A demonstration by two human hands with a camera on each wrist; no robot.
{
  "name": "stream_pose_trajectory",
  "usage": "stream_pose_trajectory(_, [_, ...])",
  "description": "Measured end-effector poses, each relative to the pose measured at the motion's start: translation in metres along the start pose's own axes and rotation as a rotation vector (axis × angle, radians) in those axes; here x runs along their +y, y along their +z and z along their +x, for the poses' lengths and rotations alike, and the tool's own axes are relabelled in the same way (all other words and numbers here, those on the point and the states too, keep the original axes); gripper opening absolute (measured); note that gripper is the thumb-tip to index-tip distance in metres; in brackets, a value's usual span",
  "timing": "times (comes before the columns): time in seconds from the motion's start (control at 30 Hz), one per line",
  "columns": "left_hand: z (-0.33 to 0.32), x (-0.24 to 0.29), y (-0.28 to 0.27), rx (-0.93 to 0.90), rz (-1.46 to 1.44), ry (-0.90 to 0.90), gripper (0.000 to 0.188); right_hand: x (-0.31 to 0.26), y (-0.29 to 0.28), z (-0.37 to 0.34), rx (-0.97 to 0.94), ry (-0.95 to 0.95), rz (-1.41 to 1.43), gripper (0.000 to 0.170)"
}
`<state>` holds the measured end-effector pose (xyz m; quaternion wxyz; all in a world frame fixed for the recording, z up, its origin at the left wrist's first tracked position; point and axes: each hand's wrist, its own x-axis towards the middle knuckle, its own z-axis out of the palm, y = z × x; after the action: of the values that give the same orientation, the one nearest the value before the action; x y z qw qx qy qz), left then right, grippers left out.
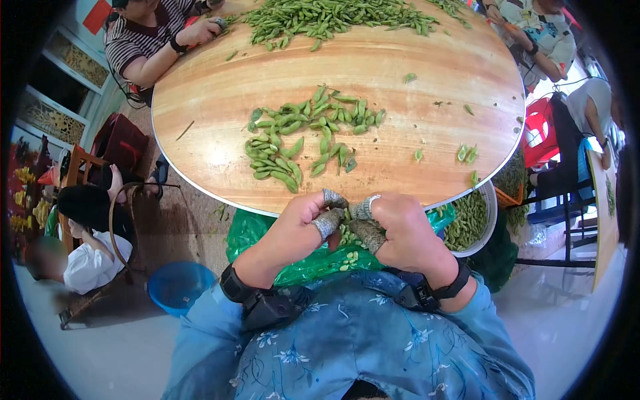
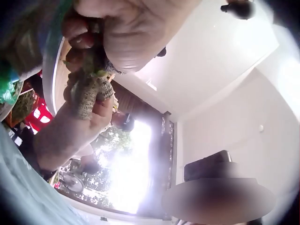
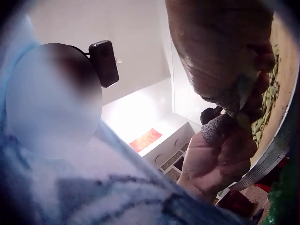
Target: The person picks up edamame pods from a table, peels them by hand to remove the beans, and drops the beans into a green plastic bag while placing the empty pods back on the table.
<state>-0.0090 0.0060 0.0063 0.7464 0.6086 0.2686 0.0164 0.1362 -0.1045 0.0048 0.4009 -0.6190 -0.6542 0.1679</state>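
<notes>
Both hands meet just over the near edge of the round wooden table, with grey wraps on thumbs and forefingers. My left hand and right hand pinch a small green soybean pod between their fingertips, mostly hidden by them. In the left wrist view a bit of green shows at the wrapped fingertips of the right hand. Below the hands, pale green beans lie on green plastic over the lap. A loose group of soybean pods lies on the table ahead of the left hand.
A large pod heap covers the table's far side, where other people sit. Several opened pods lie at the right. A white basket of pods stands below the right table edge; a blue basin is on the floor at left.
</notes>
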Motion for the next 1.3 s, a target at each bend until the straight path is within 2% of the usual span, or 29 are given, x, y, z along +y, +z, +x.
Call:
stream_pose_trajectory(0.17, [0.001,-0.003,0.006,-0.007,-0.178,-0.059,0.009,-0.001,-0.001,0.000,-0.010,0.011,-0.029,0.017])
stream_pose_trajectory(0.2, [0.001,-0.005,0.007,0.002,-0.236,-0.034,0.009,0.000,0.000,0.000,-0.005,0.032,-0.007,0.012])
stream_pose_trajectory(0.37, [0.004,-0.020,0.008,-0.013,-0.376,0.041,0.007,0.008,0.004,-0.003,0.030,0.048,0.027,0.012])
stream_pose_trajectory(0.43, [0.004,-0.019,0.008,-0.020,-0.340,0.004,0.008,0.009,0.004,-0.004,-0.023,0.317,0.401,0.010])
stream_pose_trajectory(0.47, [0.003,-0.015,0.010,-0.033,-0.336,0.004,0.008,0.009,0.004,-0.003,-0.011,0.323,0.396,0.010])
stream_pose_trajectory(0.53, [0.002,-0.004,0.016,0.056,0.018,0.056,0.012,0.008,0.000,-0.003,0.027,0.350,0.500,0.008])
stream_pose_trajectory(0.6, [0.002,-0.009,0.017,0.057,0.034,0.124,0.015,0.009,0.000,-0.003,0.065,0.327,0.445,0.008])
stream_pose_trajectory(0.7, [0.001,-0.008,0.015,0.108,-0.111,0.028,0.016,0.014,0.000,-0.005,0.001,0.221,0.271,0.007])
stream_pose_trajectory(0.83, [0.004,-0.016,0.014,0.077,-0.257,0.020,0.016,0.012,0.003,-0.004,0.040,0.149,0.227,0.010])
stream_pose_trajectory(0.9, [0.004,-0.016,0.016,0.121,-0.371,-0.011,0.016,0.005,0.000,-0.003,0.016,0.071,0.056,0.012])
stream_pose_trajectory(1.07, [0.003,-0.020,0.017,0.210,-0.390,0.013,0.018,-0.003,0.000,-0.007,-0.012,0.075,0.153,0.009])
stream_pose_trajectory(1.13, [0.004,-0.021,0.015,0.074,-0.236,0.091,0.019,-0.006,-0.006,-0.008,-0.014,0.072,0.160,0.008])
stream_pose_trajectory(1.17, [0.001,-0.017,0.017,0.057,-0.039,0.168,0.021,-0.006,-0.014,-0.011,0.026,0.120,0.131,0.008])
stream_pose_trajectory(1.2, [-0.003,-0.011,0.019,0.064,-0.039,0.169,0.021,-0.004,-0.022,-0.015,0.066,0.170,0.103,0.009])
stream_pose_trajectory(1.27, [-0.011,0.002,0.022,-0.067,0.597,0.247,0.021,0.023,-0.053,-0.030,0.157,0.262,-0.061,0.013])
stream_pose_trajectory(1.3, [-0.012,-0.002,0.019,-0.132,0.617,0.346,0.018,0.032,-0.077,-0.038,0.185,0.272,-0.262,0.015])
